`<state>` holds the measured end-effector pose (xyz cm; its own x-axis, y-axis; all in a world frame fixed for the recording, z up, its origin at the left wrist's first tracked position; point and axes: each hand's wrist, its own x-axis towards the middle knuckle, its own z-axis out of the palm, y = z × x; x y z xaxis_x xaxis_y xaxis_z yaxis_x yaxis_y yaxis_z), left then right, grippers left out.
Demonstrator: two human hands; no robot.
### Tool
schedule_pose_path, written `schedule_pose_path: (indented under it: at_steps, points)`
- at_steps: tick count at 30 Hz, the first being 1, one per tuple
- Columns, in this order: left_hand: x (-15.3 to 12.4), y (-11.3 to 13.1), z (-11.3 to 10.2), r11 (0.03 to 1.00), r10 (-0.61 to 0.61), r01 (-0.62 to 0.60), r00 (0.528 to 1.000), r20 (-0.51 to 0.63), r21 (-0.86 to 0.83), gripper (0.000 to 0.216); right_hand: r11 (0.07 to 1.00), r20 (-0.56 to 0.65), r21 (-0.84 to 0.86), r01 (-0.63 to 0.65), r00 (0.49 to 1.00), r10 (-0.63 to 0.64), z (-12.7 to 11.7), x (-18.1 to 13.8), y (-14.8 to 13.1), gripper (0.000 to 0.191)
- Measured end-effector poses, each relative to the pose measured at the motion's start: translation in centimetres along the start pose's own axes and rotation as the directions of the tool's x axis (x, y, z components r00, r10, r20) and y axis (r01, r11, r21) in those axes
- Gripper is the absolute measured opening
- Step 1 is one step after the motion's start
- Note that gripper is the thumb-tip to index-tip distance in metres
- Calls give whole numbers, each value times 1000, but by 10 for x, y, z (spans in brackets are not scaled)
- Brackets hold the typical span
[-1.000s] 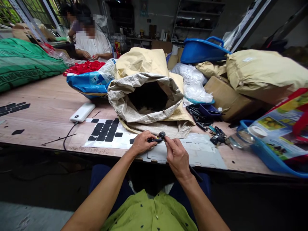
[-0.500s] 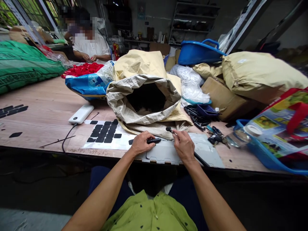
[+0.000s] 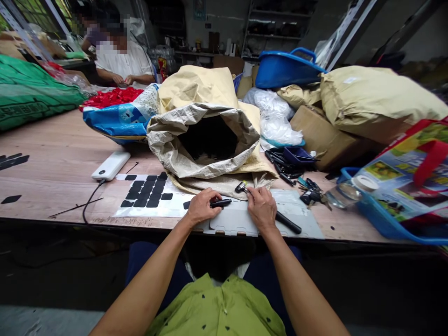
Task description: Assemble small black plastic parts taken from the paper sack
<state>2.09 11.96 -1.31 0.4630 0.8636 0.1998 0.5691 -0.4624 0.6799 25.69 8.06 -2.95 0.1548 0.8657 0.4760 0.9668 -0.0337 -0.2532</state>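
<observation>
My left hand (image 3: 203, 205) is closed on a slim black rod-shaped piece (image 3: 221, 203), low over a grey board (image 3: 234, 224) at the table's front edge. In my right hand (image 3: 262, 207) is a small hammer (image 3: 289, 223), gripped near its head; the dark head shows past my fingers and the black handle comes out under my wrist. The hammer head is apart from the black piece, up and to its right. Just behind both hands lies an open woven sack (image 3: 203, 170) with a dark inside. Left of my left hand is a white sheet (image 3: 171, 209) of black stickers (image 3: 147, 190).
A white power bank (image 3: 111, 165) with a cable lies to the left. On the right are black pieces (image 3: 280, 165), keys (image 3: 310, 191), a clear bottle (image 3: 345, 193) and a blue basin (image 3: 392, 224). Across the table sits a person (image 3: 122, 63) behind red pieces (image 3: 112, 97).
The hammer has turned in my right hand, so its head lies lower and more of the handle shows. The whole view has shifted slightly. My left hand keeps its hold.
</observation>
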Motion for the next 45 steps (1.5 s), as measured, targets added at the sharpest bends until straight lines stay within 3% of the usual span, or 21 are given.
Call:
schedule_pose_path:
  at_steps: [16,21,23,25,28,29,31,32,33,34,35,36,39,43,45]
  points:
    - [3,-5,3,1000,2,-2,1000,9,-9,18,999,36,-24,-30,999,30,-1,-1,-1,24]
    - [-19,22,-12,967,92,-83,995,25,-243,20,999,41,-19,-31,999,32,-1,0,-1,23]
    - [-41,41,-14,910,129,-63,982,138,-409,23,999,44,-15,-28,999,28,-1,0,-1,24]
    - [-67,53,-6,834,153,78,918,365,-547,27,999,42,-14,-28,999,29,0,0,-1,24]
    - [-105,42,37,682,124,395,767,630,-616,39,999,37,-15,-37,999,38,0,0,-1,24]
    - [-116,30,56,614,53,487,760,648,-621,42,999,36,-13,-39,999,39,1,-1,-1,24]
    - [-136,1,97,474,-249,623,772,585,-622,46,999,35,-7,-36,999,37,1,-1,-1,24]
    - [-143,-15,115,416,-430,704,710,558,-576,43,999,35,-3,-35,999,35,0,-1,-1,24]
    - [-149,-29,131,369,-586,785,612,532,-497,39,999,35,1,-33,999,33,0,-1,-1,24]
    - [-153,-41,143,328,-693,842,522,497,-427,36,1000,34,4,-31,999,31,0,-1,-1,24]
    - [-155,-51,153,311,-751,872,469,465,-377,34,999,32,4,-32,999,31,0,-1,-1,24]
    - [-155,-58,159,315,-771,878,458,442,-359,33,999,30,3,-32,999,32,-1,-1,-1,24]
    - [-145,-68,168,353,-749,837,520,410,-417,35,999,18,-2,-33,999,33,0,-1,0,25]
    - [-128,-71,171,331,-782,860,480,397,-388,48,1000,11,-5,-26,1000,26,1,-2,0,24]
    - [-126,-71,170,341,-783,856,487,387,-389,47,1000,12,-10,-24,1000,24,1,-2,1,24]
